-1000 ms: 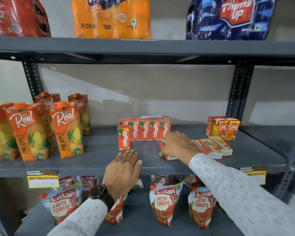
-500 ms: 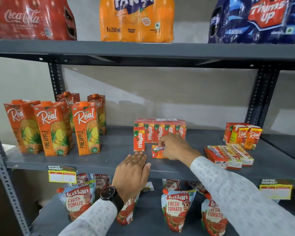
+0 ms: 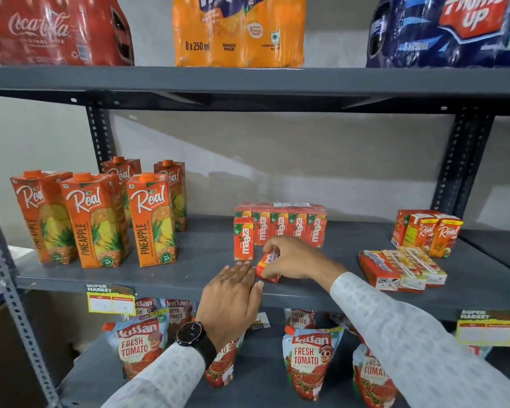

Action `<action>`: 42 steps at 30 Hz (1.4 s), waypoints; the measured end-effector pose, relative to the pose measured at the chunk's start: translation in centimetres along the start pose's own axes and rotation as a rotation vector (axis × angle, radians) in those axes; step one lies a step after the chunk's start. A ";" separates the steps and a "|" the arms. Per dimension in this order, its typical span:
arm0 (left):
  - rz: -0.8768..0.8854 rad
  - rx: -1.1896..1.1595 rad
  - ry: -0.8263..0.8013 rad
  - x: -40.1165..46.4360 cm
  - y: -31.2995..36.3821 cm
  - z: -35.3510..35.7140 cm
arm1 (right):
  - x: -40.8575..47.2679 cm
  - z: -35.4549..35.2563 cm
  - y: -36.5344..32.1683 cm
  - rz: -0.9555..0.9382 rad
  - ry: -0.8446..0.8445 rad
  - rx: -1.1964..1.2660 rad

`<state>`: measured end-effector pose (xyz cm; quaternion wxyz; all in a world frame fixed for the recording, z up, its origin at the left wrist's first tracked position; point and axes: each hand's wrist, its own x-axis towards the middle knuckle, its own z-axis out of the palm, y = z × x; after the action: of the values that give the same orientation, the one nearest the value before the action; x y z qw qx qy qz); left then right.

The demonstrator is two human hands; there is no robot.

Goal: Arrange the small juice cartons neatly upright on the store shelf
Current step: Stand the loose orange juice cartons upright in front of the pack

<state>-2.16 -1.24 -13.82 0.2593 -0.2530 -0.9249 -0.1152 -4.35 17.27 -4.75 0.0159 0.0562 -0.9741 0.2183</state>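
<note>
R hand (image 3: 292,257) grip closed on a small carton (image 3: 268,267), fingers over its top, thumb low at the near end; carton tilted, low edge on the shelf (image 3: 189,272), not yet upright.
L hand (image 3: 233,293) flat, fingers spread, grip empty; fingertips just short of the lone upright maaza carton (image 3: 243,242), palm over the shelf lip.
Rel. to R grip: upright maaza carton just L and a bit behind; wrapped maaza row (image 3: 289,228) right behind; flat cartons (image 3: 401,269) well off to R, lying down; upright Real trio (image 3: 427,234) behind those. Big pineapple cartons (image 3: 100,219) far L.

Step in hand, my read: standing this carton up to start a front row beside the lone upright one.
Next move calls for: tip it to vertical, label out, slide L till it sits flush w/ the upright carton, base flat. L hand could steady the neighbour so it doesn't topple. Then the flat ones at R remain to do.
</note>
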 end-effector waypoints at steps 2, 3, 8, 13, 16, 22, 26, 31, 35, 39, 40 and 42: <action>0.002 0.007 0.003 0.0 0.0 0.0 | -0.1 0.3 0.4 -0.007 0.041 -0.109; 0.004 0.011 0.002 0.0 0.0 0.0 | -0.1 0.3 0.6 -0.005 0.047 -0.125; -0.004 0.002 0.010 -0.1 0.1 -0.1 | 0.1 -0.8 1.1 -0.035 -0.001 -0.021; -0.007 -0.003 0.010 -0.1 0.1 -0.1 | 1.1 -3.2 1.4 -0.050 -0.077 0.138; -0.010 -0.002 0.004 -0.2 0.1 -0.1 | 2.3 -4.0 1.4 -0.001 -0.018 0.247; -0.010 -0.005 -0.005 -0.1 0.2 -0.3 | 3.4 -4.0 1.2 0.056 0.268 0.078; -0.015 -0.005 -0.011 -0.1 0.1 -0.3 | 3.9 -3.8 1.4 0.061 0.378 -0.017; -0.017 -0.002 -0.010 -0.1 0.1 -0.2 | 4.1 -4.5 1.3 0.079 0.392 -0.061; -0.016 -0.001 -0.009 -0.2 0.1 -0.1 | 4.0 -5.4 1.2 0.142 0.323 -0.064; -0.017 -0.001 -0.005 -0.1 0.1 -0.1 | 4.3 -6.4 0.1 0.148 0.244 -0.101; -0.018 0.001 -0.005 -0.1 0.2 -0.1 | 4.5 -6.4 -0.1 0.140 0.211 -0.079; -0.020 0.005 -0.006 -0.1 0.2 -0.1 | 4.8 -6.4 -0.4 0.126 0.162 -0.007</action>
<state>-1.97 -1.16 -13.80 0.2563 -0.2433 -0.9284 -0.1146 -9.02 19.16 1.46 0.0814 -0.0229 -0.9720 0.2193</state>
